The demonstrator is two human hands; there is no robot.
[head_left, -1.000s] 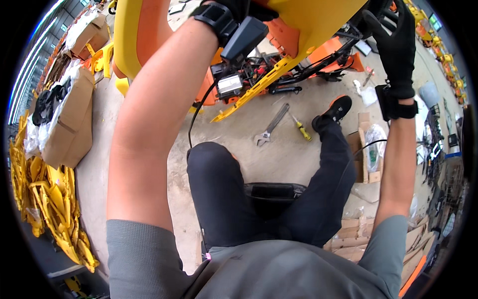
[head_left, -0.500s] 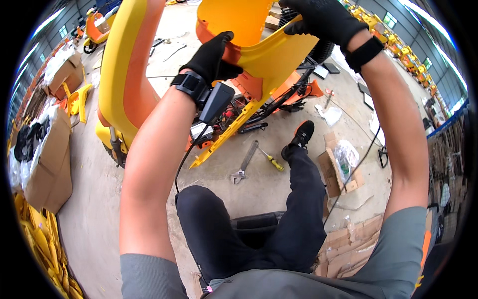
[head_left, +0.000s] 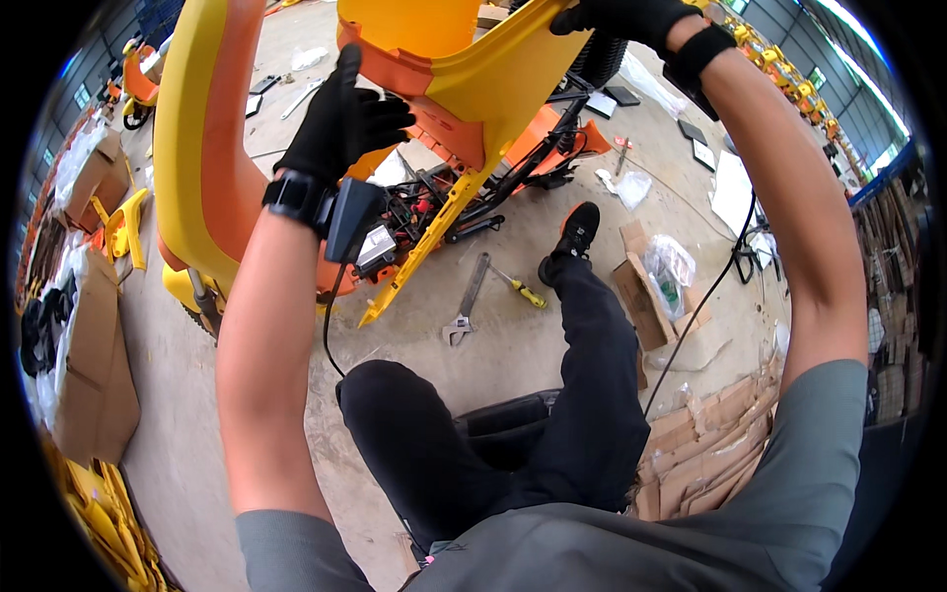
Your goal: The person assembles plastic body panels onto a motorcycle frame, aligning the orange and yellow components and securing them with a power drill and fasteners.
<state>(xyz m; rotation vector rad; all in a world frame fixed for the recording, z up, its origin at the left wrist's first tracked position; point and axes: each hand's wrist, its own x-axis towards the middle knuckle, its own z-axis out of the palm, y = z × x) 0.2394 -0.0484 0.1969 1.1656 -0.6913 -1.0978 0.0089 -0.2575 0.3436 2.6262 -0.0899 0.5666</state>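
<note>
A yellow scooter body panel (head_left: 508, 59) with an orange section slants across the top middle, above the scooter's exposed wiring and frame (head_left: 424, 202). My right hand (head_left: 631, 18), in a black glove and cut off by the top edge, has its fingers curled over the panel's upper right edge. Left of the panel, my gloved left hand (head_left: 345, 123) is raised with fingers spread and nothing held. A black box (head_left: 353, 219) with a cable hangs by that wrist. The scooter's yellow-and-orange front shield (head_left: 202, 128) rises on the left.
On the concrete floor lie an adjustable wrench (head_left: 468, 301) and a yellow-handled screwdriver (head_left: 523, 288). An opened carton with plastic bags (head_left: 646, 301) stands right of my foot. Flattened cardboard (head_left: 710, 454) lies lower right; a large carton (head_left: 94, 365) and yellow parts (head_left: 104, 523) line the left.
My left hand has let go of the panel's orange edge, moved left and spread its fingers. My right hand stays on the panel. The whole view has shifted slightly.
</note>
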